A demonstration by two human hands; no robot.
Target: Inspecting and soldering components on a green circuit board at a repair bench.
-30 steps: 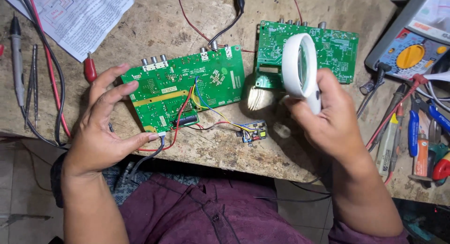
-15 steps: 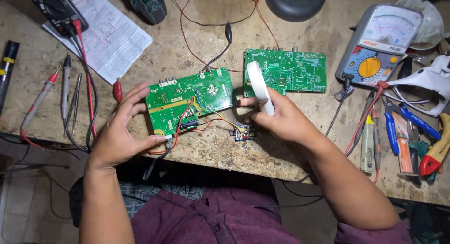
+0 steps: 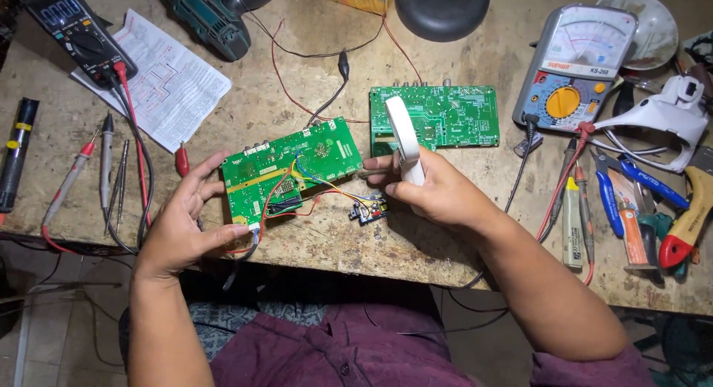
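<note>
My left hand point(image 3: 186, 220) grips the left edge of a green circuit board point(image 3: 293, 168) that lies tilted on the wooden bench, thumb under its near corner. Coloured wires run from that board to a small dark module point(image 3: 369, 209) near the bench edge. My right hand point(image 3: 438, 194) holds a white-framed magnifying glass point(image 3: 403, 138) edge-on, its fingertips touching the board's right end. A second green circuit board point(image 3: 445, 116) lies flat just behind the magnifier.
A black digital multimeter point(image 3: 74, 30) with red and black probes sits on a printed sheet point(image 3: 167, 79) at far left. An analog meter point(image 3: 579, 67), pliers, screwdrivers and a white glue gun point(image 3: 661, 119) crowd the right. A drill point(image 3: 215, 15) and black round base point(image 3: 442, 8) stand behind.
The view has lifted back, showing more of the bench. My right hand turned the magnifier from face-on to edge-on and lowered it toward the near board. My left hand kept its grip.
</note>
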